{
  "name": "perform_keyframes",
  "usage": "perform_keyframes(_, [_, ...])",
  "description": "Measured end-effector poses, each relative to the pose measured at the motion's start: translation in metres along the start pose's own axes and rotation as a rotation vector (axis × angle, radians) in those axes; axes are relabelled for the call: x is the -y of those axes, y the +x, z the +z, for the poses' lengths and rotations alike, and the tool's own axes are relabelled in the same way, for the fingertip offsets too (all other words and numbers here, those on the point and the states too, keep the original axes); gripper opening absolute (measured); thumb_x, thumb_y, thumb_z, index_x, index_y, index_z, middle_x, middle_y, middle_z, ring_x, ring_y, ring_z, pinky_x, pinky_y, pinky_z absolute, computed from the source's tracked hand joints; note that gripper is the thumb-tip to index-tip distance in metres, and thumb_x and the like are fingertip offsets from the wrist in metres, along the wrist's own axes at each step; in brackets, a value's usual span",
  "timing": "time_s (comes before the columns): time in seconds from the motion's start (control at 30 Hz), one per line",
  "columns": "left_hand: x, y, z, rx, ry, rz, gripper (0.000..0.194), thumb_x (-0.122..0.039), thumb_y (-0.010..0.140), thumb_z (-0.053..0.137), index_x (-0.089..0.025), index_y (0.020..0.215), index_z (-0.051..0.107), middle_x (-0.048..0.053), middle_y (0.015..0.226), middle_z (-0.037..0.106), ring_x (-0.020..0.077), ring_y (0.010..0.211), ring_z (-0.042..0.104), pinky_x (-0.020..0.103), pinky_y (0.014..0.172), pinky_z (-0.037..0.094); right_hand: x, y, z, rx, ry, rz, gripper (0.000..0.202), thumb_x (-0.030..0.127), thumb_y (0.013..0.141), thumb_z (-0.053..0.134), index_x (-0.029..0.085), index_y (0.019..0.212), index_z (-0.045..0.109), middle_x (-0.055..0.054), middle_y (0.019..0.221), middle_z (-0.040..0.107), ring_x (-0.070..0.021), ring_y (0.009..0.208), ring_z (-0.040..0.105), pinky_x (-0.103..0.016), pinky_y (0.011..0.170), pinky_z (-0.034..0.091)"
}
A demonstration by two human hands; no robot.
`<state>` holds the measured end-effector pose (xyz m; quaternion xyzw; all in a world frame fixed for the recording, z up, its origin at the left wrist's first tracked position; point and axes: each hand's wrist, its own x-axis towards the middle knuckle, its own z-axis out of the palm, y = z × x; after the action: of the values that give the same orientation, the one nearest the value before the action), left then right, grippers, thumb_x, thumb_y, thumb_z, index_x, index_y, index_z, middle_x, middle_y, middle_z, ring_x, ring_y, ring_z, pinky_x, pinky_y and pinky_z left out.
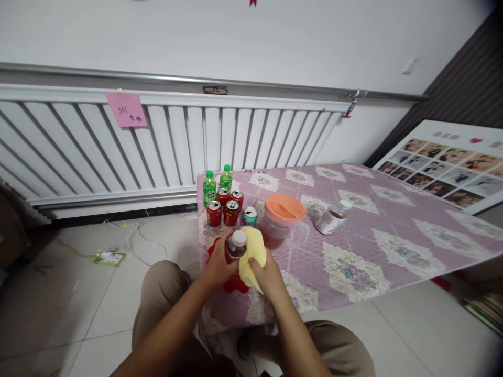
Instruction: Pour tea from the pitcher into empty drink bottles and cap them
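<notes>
My left hand (219, 265) is wrapped round a bottle (237, 244) with a white cap and dark contents, held upright. My right hand (267, 269) grips a yellow cloth (251, 251) close against the bottle's right side. Beneath both hands lies a red scalloped tray or dish (236, 284), mostly covered by them. Just beyond the cloth stands a clear plastic jug (271, 230) with an orange lid (284, 208) and brownish liquid inside. Red drink cans (231, 213) and a teal can (249, 216) stand behind the bottle.
Two green-capped bottles (209, 187) stand at the table's far left corner. A labelled bottle (332, 218) lies tilted right of the jug. The table wears a purple patterned cloth (353, 269). A white radiator (176, 141) runs behind; a power strip (109, 258) lies on the floor.
</notes>
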<state>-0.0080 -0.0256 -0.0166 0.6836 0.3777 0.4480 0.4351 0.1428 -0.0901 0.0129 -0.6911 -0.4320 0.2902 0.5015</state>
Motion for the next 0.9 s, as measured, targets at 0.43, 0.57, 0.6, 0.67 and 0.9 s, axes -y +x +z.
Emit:
perform_keyframes(0.43, [0.005,-0.01,0.004,-0.037,0.006,-0.038,0.072,-0.025,0.075,0.075,-0.018,0.136,0.037,0.016,0.136,0.054,0.0265,0.122,0.057,0.046,0.106,0.045,0.028,-0.012,0.03,-0.128,-0.005,-0.133,0.073,0.035,0.071,0.067,0.016,0.137,0.044,-0.016,0.125,0.062,-0.0298,0.111,0.06,-0.045,0.095,0.049])
perform_keyframes(0.57, [0.004,-0.011,0.007,-0.084,-0.015,-0.153,0.066,-0.026,0.077,0.073,-0.019,0.133,0.04,0.015,0.131,0.059,0.025,0.115,0.062,0.045,0.103,0.048,0.026,-0.006,0.026,-0.072,0.083,-0.043,0.056,0.036,0.071,0.064,0.017,0.123,0.053,-0.011,0.109,0.069,-0.0274,0.096,0.066,-0.042,0.086,0.052])
perform_keyframes(0.6, [0.004,-0.01,0.006,-0.075,-0.031,-0.159,0.07,-0.027,0.075,0.075,-0.019,0.134,0.039,0.015,0.133,0.058,0.0251,0.117,0.061,0.044,0.104,0.047,0.024,-0.004,0.024,-0.061,0.113,-0.015,0.054,0.037,0.071,0.064,0.018,0.121,0.054,-0.01,0.106,0.07,-0.0271,0.094,0.066,-0.041,0.084,0.053])
perform_keyframes(0.67, [0.005,-0.009,0.003,-0.04,-0.065,-0.136,0.078,-0.027,0.072,0.078,-0.02,0.138,0.037,0.016,0.14,0.052,0.0256,0.125,0.056,0.043,0.108,0.045,0.02,0.001,0.02,-0.056,0.155,0.03,0.054,0.039,0.071,0.064,0.017,0.119,0.055,-0.01,0.105,0.071,-0.0274,0.093,0.067,-0.041,0.083,0.053])
perform_keyframes(0.9, [-0.003,0.01,-0.03,0.209,-0.132,-0.107,0.084,-0.017,0.072,0.073,-0.02,0.147,0.034,0.014,0.151,0.044,0.0281,0.138,0.044,0.045,0.116,0.038,0.009,0.008,0.018,-0.065,0.191,0.078,0.053,0.044,0.072,0.062,0.015,0.116,0.056,-0.012,0.106,0.071,-0.0276,0.093,0.068,-0.042,0.082,0.054])
